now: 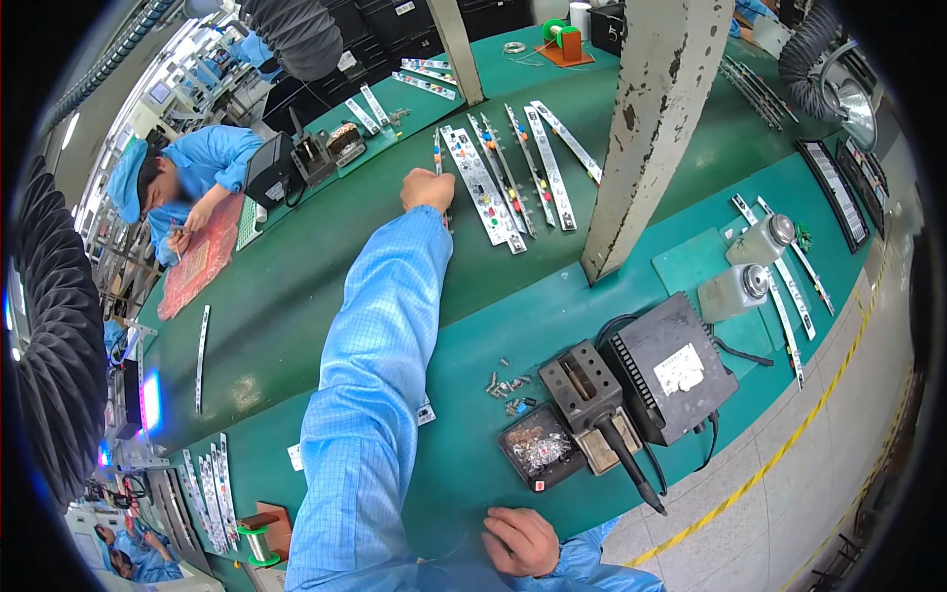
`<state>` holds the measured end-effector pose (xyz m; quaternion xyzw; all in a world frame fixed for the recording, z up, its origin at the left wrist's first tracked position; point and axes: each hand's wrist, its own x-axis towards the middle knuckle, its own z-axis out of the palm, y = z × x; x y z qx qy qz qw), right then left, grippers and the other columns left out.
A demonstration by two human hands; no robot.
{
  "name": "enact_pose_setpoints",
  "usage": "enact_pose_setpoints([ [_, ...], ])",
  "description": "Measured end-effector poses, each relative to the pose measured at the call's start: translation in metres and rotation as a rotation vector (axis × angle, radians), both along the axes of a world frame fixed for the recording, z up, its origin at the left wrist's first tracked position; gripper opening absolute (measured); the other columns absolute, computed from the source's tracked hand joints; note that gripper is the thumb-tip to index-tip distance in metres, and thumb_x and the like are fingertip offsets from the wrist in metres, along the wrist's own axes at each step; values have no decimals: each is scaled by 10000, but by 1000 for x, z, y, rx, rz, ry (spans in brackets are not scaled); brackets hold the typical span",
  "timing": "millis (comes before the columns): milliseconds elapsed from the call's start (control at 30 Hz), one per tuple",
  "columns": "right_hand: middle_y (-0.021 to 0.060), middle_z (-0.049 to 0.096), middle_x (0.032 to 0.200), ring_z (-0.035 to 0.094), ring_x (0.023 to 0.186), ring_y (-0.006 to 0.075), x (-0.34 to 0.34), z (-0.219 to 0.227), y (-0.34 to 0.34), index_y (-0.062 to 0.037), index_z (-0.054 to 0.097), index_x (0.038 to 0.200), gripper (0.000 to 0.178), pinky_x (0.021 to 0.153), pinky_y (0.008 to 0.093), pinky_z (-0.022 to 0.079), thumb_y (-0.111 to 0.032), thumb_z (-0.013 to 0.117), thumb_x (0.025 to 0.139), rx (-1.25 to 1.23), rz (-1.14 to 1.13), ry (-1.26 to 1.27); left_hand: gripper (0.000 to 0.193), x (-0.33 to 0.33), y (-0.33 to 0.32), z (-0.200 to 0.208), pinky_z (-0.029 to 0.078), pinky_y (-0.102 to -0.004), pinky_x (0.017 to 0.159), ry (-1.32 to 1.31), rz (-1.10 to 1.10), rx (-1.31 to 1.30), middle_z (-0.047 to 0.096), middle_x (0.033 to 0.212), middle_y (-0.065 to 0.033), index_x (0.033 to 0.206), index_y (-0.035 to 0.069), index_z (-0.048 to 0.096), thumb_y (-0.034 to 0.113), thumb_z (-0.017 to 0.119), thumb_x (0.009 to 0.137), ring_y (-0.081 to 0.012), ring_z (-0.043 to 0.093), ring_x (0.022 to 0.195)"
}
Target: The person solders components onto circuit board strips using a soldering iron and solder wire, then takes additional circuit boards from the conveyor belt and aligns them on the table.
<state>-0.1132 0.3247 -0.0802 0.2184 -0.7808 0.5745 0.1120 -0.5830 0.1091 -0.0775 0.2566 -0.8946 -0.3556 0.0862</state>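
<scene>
My left hand (429,189), at the end of an outstretched blue sleeve, is closed around a narrow circuit board strip (437,148) standing on edge on the dark green bench strip. Just right of it lies a wide white circuit board panel (480,183) with small components. Beyond that are several more narrow boards (505,178), some on edge with red, blue and yellow parts. My right hand (521,541) rests at the near bench edge with fingers curled in; nothing shows in it. A black tray of small metal parts (541,449) is nearest to it.
A soldering iron (631,462) sits in its holder beside a black soldering station (671,370). A worn metal post (651,128) rises from the bench. Two bottles (735,293) stand right. Across the bench, a co-worker (187,187) bends over red wrap. Black ducts (54,326) hang left.
</scene>
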Motion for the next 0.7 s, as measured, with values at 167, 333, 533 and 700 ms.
enact_pose_setpoints([
  [167,129,669,964,662,751,251,3,-3,1,-18,682,956,278,659,321,532,-37,726,682,3,-2,11,439,1,4,-5,505,-383,872,51,55,262,679,1043,-215,966,-40,691,245,788,647,-310,665,958],
  [333,125,678,940,662,739,251,2,4,-1,-12,679,946,274,657,321,530,-35,727,678,-44,-5,12,404,-32,-26,-33,553,-363,691,54,107,420,702,926,-174,910,-74,689,229,803,667,-259,685,795],
  [533,177,648,915,638,716,321,4,4,-4,15,669,951,263,637,352,525,2,721,694,21,-66,81,137,-25,8,-6,400,-297,413,-96,47,466,608,688,-71,757,-10,639,70,750,745,-141,518,504],
  [700,180,650,907,638,711,318,4,7,-7,16,663,957,268,630,356,524,2,721,695,29,-60,80,202,-43,1,-14,316,-319,384,-85,50,378,549,616,-71,647,-13,549,13,743,700,-141,456,461],
])
